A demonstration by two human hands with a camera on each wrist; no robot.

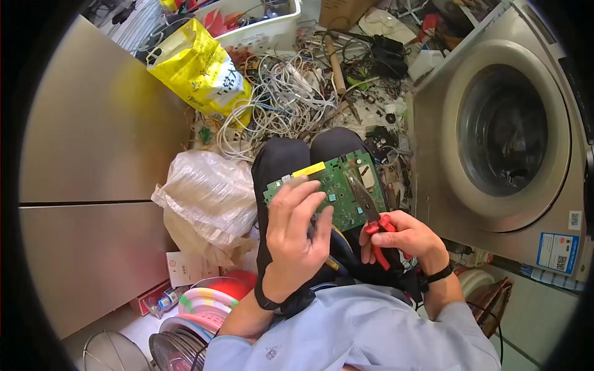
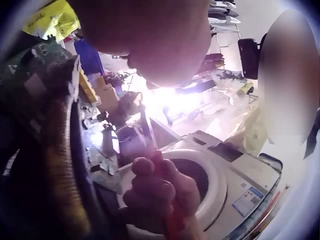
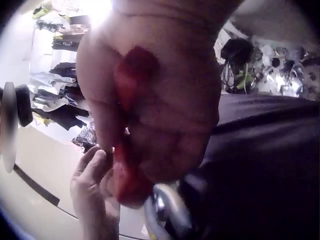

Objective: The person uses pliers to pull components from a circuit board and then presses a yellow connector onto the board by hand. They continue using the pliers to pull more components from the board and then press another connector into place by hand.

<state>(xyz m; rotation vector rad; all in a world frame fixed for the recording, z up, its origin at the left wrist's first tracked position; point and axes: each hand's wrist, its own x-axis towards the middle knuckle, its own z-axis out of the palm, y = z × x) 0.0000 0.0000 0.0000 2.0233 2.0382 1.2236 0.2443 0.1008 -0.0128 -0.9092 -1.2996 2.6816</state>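
A green circuit board [image 1: 340,213] with a yellow strip along its far edge lies across the person's thighs. The left hand [image 1: 294,229] is over the board's left part, its fingers loosely bent and spread, and nothing shows in its grasp. Red-handled pliers [image 1: 365,198] are gripped in the right hand [image 1: 405,236], their dark nose pointing up over the right part of the board, near a pale component. In the right wrist view the red handles [image 3: 131,182] lie against the palm, with the left hand [image 3: 92,190] beyond.
Beyond the knees, a heap of white cables [image 1: 288,93] and a hammer [image 1: 335,65] cover the floor, beside a yellow bag [image 1: 201,71]. A washing machine [image 1: 433,161] stands at right, a metal-fronted cabinet [image 1: 105,142] at left. A whitish sack [image 1: 204,191] and stacked basins [image 1: 207,303] sit at left.
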